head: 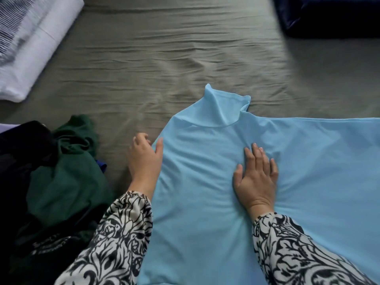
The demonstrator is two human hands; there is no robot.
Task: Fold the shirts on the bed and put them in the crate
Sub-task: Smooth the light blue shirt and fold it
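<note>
A light blue turtleneck shirt [205, 192] lies spread flat on the grey bed sheet [164, 64], collar pointing away from me, one sleeve running off to the right. My right hand [257, 177] presses flat on its chest with straight fingers. My left hand [144, 159] is at the shirt's left shoulder edge, its thumb on the fabric and its fingers curled beside the edge; whether they pinch the cloth is hidden. No crate is in view.
A heap of unfolded clothes sits at the left: a dark green shirt [67, 175] on top of black garments [22, 182]. A white folded blanket [30, 48] lies at the far left. A dark navy item [329, 15] fills the far right corner.
</note>
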